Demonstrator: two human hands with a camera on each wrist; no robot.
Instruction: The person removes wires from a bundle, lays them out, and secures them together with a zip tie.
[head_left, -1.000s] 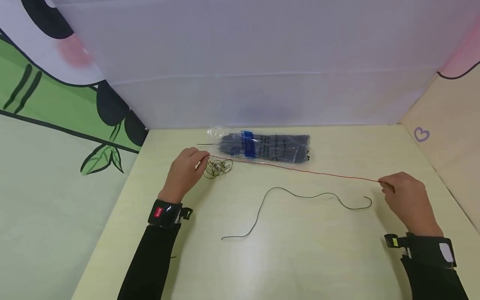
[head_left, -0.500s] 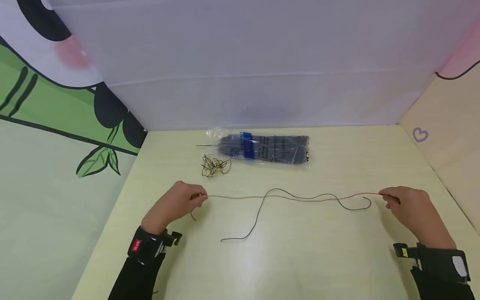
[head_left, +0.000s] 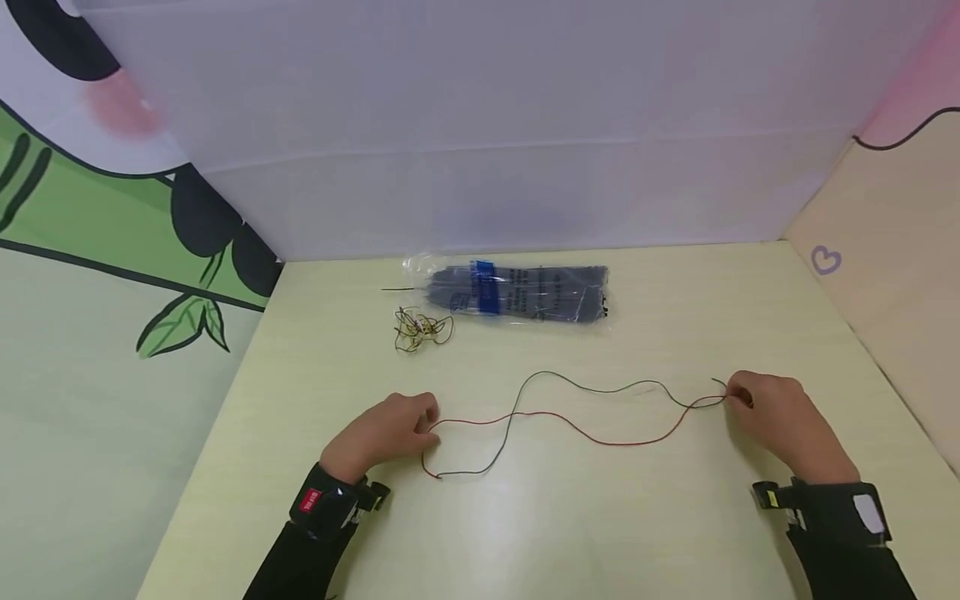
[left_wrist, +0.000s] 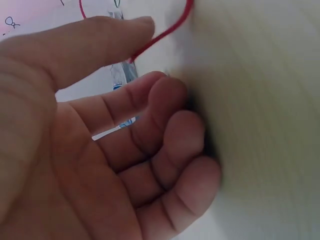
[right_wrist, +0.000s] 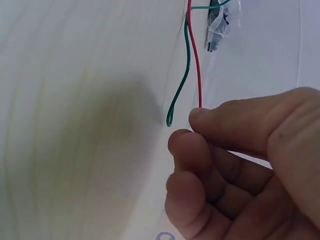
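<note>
A thin red wire (head_left: 611, 443) lies in a loose wave across the table, crossing a dark green wire (head_left: 545, 372) near both ends. My right hand (head_left: 776, 417) pinches the red wire's right end between thumb and forefinger, as the right wrist view shows. The green wire's hooked end (right_wrist: 169, 122) sits just beside those fingertips. On the left, my left hand (head_left: 388, 435) rests low at the table with loosely bent fingers. In the left wrist view its thumb is apart from the fingers, and the red wire's left end (left_wrist: 165, 34) runs close by the thumb tip.
Behind the wires, a small tangle of thin wire (head_left: 408, 332) lies on the pale table (head_left: 570, 533). Further back is a clear plastic packet (head_left: 540, 293) of dark grey strips with a blue band. Printed cloth walls (head_left: 480, 200) enclose the back and sides.
Both hands brought the red wire toward the front and down onto the table over the green wire. The left fingers let go of its end; the right hand moved slightly left, still pinching.
</note>
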